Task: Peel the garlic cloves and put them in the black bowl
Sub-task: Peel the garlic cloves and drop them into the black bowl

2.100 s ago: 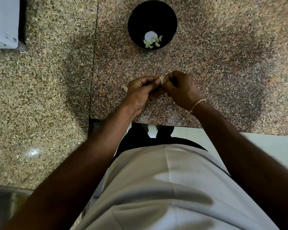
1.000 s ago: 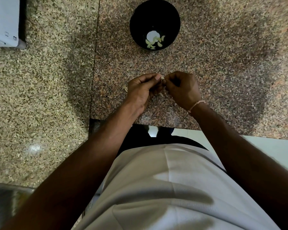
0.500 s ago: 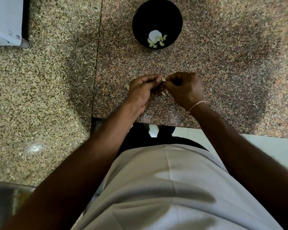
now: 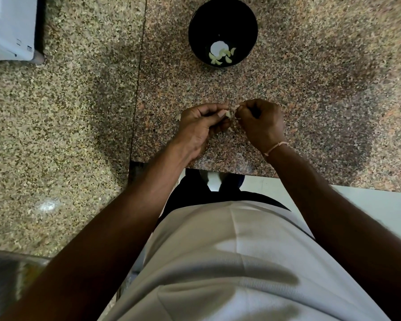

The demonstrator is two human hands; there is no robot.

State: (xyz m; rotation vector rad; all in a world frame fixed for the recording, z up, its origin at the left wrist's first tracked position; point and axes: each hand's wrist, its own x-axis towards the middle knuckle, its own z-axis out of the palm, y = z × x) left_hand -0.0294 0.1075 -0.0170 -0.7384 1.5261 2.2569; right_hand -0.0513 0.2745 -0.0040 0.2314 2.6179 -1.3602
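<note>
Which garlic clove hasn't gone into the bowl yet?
The garlic clove pinched between the left hand and right hand; the others lie inside the black bowl.

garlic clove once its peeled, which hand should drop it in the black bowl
Probably the left hand: its fingers already pinch the garlic clove, while the right hand seems to pull only at skin. The black bowl sits straight ahead, equally near both.

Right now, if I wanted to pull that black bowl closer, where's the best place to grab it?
Pinch the near rim of the black bowl, coming from the person's side over bare granite countertop. It stands upright and open-topped, so the rim is exposed; the peeled cloves lie low inside.
</note>
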